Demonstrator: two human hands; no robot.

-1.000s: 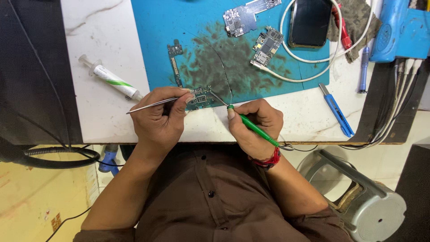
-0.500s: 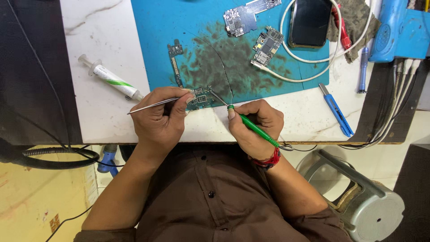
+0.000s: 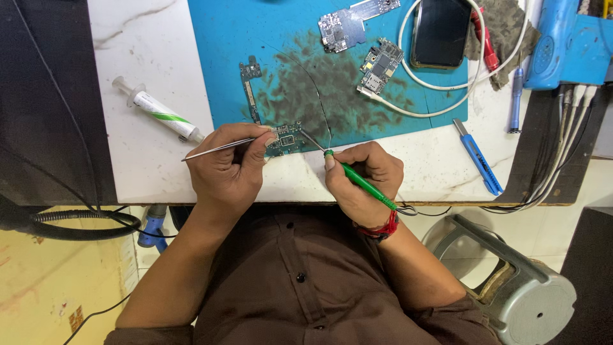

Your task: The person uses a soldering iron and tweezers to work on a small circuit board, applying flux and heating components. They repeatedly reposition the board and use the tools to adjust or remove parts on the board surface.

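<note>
My left hand grips thin metal tweezers whose tips rest at a small green circuit board on the near edge of the blue work mat. My right hand holds a green-handled soldering iron like a pen. Its metal tip touches the right side of the same board. Both hands rest on the white marble table close to its front edge.
A syringe with a green stripe lies left of the mat. Further boards, a dark phone, a white cable, a blue knife and a blue station sit behind and right. A grey stool stands below right.
</note>
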